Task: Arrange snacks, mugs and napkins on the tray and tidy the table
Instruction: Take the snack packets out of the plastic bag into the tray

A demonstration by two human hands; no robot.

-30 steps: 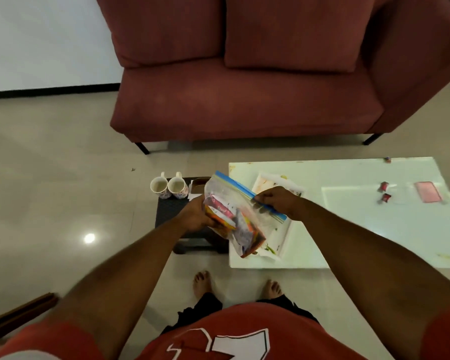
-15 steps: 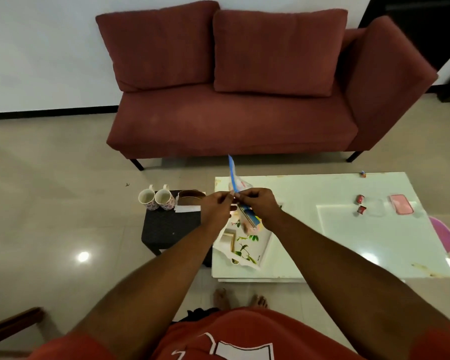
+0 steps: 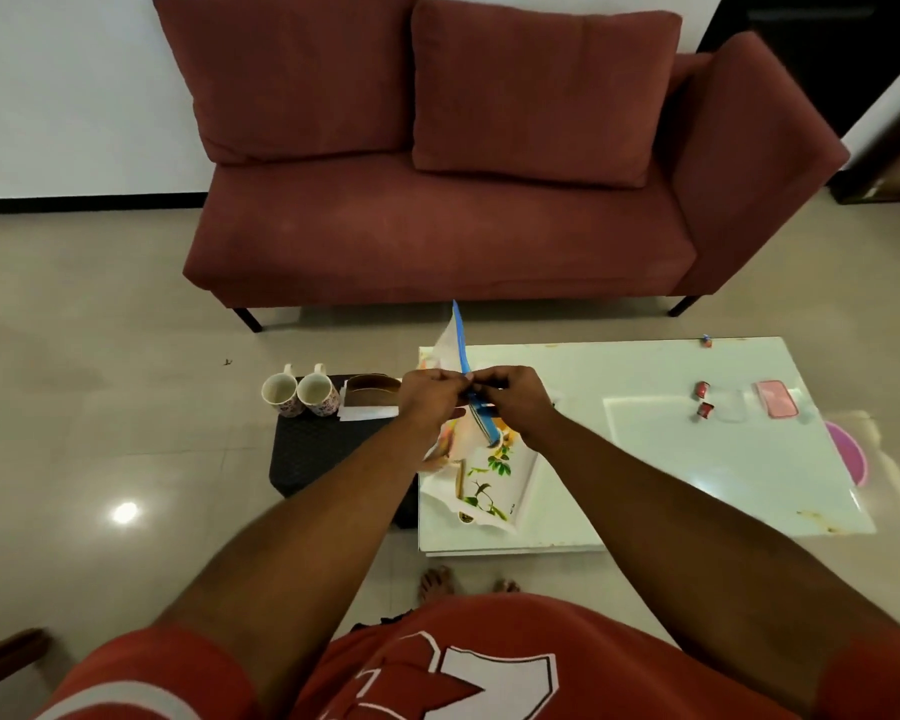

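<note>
The zip bag (image 3: 461, 356) of snacks is held edge-on above the near left corner of the white table (image 3: 645, 459), over the flowered tray (image 3: 494, 480). The left hand (image 3: 430, 394) and right hand (image 3: 513, 397) both pinch its blue strip. Two mugs (image 3: 300, 394) and napkins (image 3: 367, 410) sit at the far edge of the dark stool (image 3: 323, 449). A red sofa (image 3: 437, 226) stands behind on the tiled floor. Against half a second ago, the grip is the same.
</note>
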